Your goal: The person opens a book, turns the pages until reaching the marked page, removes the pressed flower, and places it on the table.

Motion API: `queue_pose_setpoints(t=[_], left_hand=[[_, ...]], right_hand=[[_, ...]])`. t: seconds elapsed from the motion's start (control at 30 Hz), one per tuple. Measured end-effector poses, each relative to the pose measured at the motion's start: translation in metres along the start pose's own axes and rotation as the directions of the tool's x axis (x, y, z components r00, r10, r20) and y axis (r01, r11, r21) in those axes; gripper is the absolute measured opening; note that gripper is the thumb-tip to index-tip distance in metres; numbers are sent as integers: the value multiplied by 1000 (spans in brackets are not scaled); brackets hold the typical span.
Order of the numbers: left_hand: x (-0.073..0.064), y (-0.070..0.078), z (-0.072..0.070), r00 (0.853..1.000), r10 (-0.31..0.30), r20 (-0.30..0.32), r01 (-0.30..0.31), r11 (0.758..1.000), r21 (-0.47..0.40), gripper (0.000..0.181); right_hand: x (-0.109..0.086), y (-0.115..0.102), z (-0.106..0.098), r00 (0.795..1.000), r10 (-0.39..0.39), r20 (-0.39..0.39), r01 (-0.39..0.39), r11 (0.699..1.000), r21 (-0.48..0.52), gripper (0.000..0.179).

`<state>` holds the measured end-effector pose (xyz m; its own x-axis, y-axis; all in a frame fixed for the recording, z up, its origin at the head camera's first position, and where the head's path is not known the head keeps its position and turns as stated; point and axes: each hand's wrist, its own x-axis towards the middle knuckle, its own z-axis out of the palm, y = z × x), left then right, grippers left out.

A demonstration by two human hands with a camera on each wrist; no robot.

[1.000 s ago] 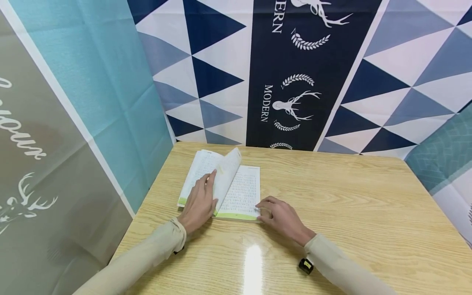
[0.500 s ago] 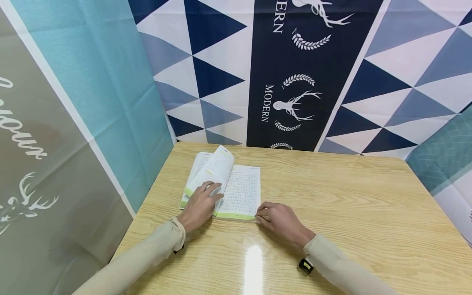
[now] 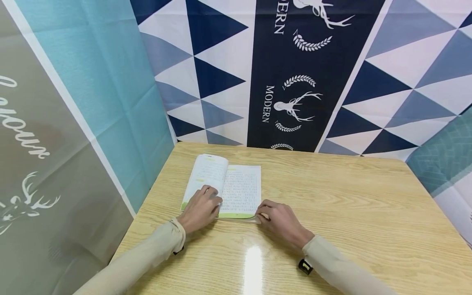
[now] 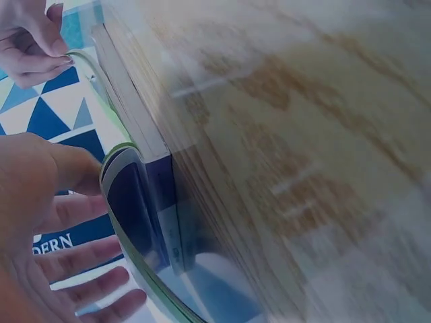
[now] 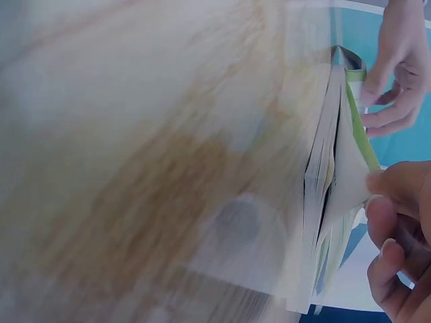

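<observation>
Open book (image 3: 241, 190) lying on the wooden table (image 3: 332, 192), its pages (image 5: 347, 178) lifting at the near right corner
I am judging the pages light, limp and easily creased, best taken by that corner; the right hand (image 3: 282, 220) is pinching it between thumb and finger, while the left hand (image 3: 200, 208) is resting on the left side, fingers loosely spread, gripping nothing

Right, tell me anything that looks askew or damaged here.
Only the backdrop looks odd: its MODERN lettering runs sideways. The open book shows no visible damage; the right hand pinches its lifted page corner.
</observation>
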<state>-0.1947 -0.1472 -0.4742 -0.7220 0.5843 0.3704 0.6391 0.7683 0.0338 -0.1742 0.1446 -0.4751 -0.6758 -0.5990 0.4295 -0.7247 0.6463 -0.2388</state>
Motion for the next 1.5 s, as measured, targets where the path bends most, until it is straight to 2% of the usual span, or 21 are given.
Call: queue_pose_setpoints(t=[0.17, 0.27, 0.37, 0.4, 0.53, 0.6, 0.73, 0.9, 1.0, 1.07, 1.23, 1.3, 1.4, 1.5], left_hand=[[0, 2, 0, 998, 40, 45, -41, 999, 22, 15], [1, 4, 1, 997, 56, 51, -58, 998, 35, 19], [1, 5, 1, 998, 44, 38, -45, 999, 23, 9], [1, 5, 1, 999, 37, 32, -37, 999, 15, 12], [0, 6, 1, 1000, 18, 25, -18, 1000, -14, 46], [0, 7, 1, 999, 18, 27, -17, 1000, -23, 52], [0, 7, 0, 1000, 1, 25, 0, 1000, -30, 45], [1, 5, 0, 1000, -29, 1, 29, 1000, 5, 31], [0, 3, -1, 997, -57, -52, 58, 998, 31, 28], [0, 2, -2, 992, -84, -96, 87, 996, 26, 36], [-1, 1, -3, 972, -154, -179, 148, 988, -48, 88], [-1, 0, -3, 964, -170, -203, 161, 985, -62, 99], [-1, -2, -4, 959, -176, -224, 169, 984, -51, 98], [1, -3, -6, 964, -159, -213, 164, 986, 6, 80]], right_hand=[[1, 3, 0, 999, 49, 0, -49, 996, 74, 4], [2, 3, 0, 998, 57, -15, -55, 994, 93, 5], [4, 2, 0, 998, 54, -39, -50, 994, 94, 4], [4, 2, 0, 997, 52, -49, -47, 995, 93, 5], [5, 1, 0, 994, 38, -99, -29, 995, 92, 4], [6, 0, -1, 992, 31, -126, -18, 995, 101, 3], [8, -1, -4, 984, 49, -171, -26, 991, 134, 10], [8, 0, -8, 973, 122, -197, -96, 986, 139, 26], [7, 1, -8, 975, 157, -155, -138, 983, 124, 29], [6, 2, -7, 979, 178, -101, -166, 979, 115, 28], [1, 2, -2, 976, 212, 54, -216, 973, 82, 28], [0, 2, -1, 972, 214, 99, -221, 973, 69, 30], [-2, 2, -1, 969, 203, 139, -213, 975, 63, 28], [-3, 3, -1, 972, 174, 160, -185, 981, 57, 25]])
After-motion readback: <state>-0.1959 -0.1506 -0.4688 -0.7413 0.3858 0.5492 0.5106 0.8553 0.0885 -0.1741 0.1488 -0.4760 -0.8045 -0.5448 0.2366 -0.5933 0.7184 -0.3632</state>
